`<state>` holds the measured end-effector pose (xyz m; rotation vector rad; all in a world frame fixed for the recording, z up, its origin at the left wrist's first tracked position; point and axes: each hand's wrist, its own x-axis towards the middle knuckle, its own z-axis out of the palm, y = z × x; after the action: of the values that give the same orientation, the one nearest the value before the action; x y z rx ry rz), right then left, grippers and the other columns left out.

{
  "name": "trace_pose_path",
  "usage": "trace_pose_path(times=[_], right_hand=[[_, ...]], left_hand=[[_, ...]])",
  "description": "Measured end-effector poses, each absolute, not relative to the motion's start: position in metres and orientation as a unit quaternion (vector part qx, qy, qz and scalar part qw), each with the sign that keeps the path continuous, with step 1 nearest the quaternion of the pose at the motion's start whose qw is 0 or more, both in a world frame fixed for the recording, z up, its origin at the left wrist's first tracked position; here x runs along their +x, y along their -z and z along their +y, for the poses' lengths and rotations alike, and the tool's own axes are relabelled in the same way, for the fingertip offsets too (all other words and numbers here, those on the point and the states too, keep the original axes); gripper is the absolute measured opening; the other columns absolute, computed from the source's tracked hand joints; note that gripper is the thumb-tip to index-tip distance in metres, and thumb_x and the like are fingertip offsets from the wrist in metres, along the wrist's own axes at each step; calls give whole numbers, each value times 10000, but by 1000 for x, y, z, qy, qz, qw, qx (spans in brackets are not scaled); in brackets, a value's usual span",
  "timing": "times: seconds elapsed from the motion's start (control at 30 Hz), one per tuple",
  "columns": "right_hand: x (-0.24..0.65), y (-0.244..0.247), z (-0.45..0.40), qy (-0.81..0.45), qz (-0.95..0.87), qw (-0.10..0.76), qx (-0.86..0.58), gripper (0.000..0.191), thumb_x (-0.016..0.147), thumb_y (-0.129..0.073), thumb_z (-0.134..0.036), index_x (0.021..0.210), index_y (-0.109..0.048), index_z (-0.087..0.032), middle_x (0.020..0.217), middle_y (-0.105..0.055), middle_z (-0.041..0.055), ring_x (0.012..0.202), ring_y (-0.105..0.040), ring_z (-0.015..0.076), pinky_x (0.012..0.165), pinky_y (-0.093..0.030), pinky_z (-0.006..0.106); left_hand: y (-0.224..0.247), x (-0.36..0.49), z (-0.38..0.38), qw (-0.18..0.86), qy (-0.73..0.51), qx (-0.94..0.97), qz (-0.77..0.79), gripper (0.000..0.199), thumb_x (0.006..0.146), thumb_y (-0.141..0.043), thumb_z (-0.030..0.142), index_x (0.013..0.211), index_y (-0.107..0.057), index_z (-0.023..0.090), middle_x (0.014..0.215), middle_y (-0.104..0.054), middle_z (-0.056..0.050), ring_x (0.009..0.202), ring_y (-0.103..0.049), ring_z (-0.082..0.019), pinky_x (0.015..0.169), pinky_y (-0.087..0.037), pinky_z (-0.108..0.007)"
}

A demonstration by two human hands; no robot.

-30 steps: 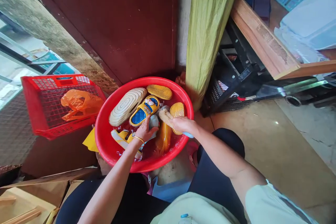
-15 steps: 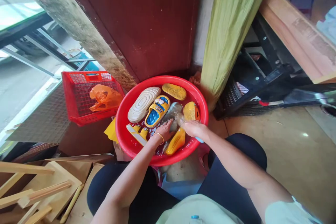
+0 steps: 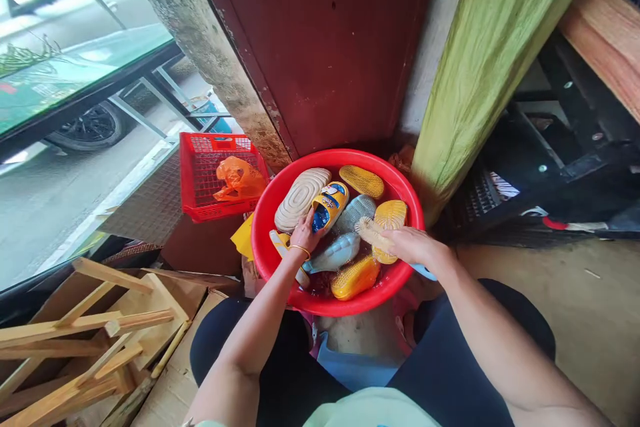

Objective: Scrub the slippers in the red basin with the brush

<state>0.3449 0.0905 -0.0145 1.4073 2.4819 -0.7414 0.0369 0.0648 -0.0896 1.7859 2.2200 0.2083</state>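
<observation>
A red basin [image 3: 263, 213] of water holds several slippers. My left hand [image 3: 306, 235] has its fingers on the heel end of a yellow slipper with a blue insole [image 3: 331, 205], thumb and fingers closed on it. My right hand [image 3: 407, 245] grips a brush with pale bristles [image 3: 371, 232]; its light blue handle end sticks out below the palm. The bristles are above the grey-blue and yellow slippers. Around them float a cream sole [image 3: 303, 200], a yellow sole [image 3: 362, 181], a grey-blue slipper [image 3: 336, 252] and a yellow slipper [image 3: 355, 278].
Left of the basin, a red crate [image 3: 193, 207] holds an orange plastic bag [image 3: 240, 179]. Wooden stools [image 3: 125, 320] lie at lower left. Behind the basin is a dark red door [image 3: 340, 47]; a green curtain [image 3: 500, 60] hangs at right, beside a black metal frame [image 3: 555, 167].
My left hand has moved from the grey-blue slipper to the yellow slipper with the blue insole. My right hand has lifted the brush out of the splashing water. The view has shifted left.
</observation>
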Motion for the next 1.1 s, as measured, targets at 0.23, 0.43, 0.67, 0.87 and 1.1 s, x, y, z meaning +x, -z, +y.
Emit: trace_pose_path(times=[0.23,0.43,0.67,0.87,1.1], right_hand=[[362,11,107,200,844,40,496,549,983,-475,-338,1524,-510,-254,1185,-758,126,1011,-737,266,870,-519,333],[320,36,108,211,860,-98,454,605,1002,-371,-272,1600,-383,-184,1324,-696,153,1126,-698,262,934,-519,344],[308,46,102,246,875,65,412,601,932,-399,-192,1519,-527,-199,1059,-771,157,1019,-730,341,854,-523,442],[297,44,89,266,838,134,458,600,895,-397,-78,1468,-570,-126,1190,-736,224,1139,-700,335,953,-489,438],[295,46,84,300,808,140,487,713,832,-600,-207,1532,-486,-135,1336,-676,211,1267,-624,333,1016,-469,387]], left_hand=[[107,52,54,169,-12,648,743,607,955,-599,374,1540,-456,298,1618,-383,-141,1369,-547,-336,1141,-451,-441],[96,50,49,201,-15,674,710,550,935,-621,354,1478,-548,305,1559,-490,-108,1306,-606,-287,1090,-499,-395],[64,2,79,90,-88,580,805,609,948,-604,421,1502,-486,197,1510,-541,-176,1395,-513,-311,1147,-413,-433],[80,-18,103,117,2,558,822,1049,770,-769,578,1608,-249,221,1676,-220,-254,1530,-265,-426,1155,-333,-541],[94,-26,127,126,26,554,822,1061,748,-722,575,1604,-217,206,1518,-454,-255,1381,-461,-433,1093,-373,-544]])
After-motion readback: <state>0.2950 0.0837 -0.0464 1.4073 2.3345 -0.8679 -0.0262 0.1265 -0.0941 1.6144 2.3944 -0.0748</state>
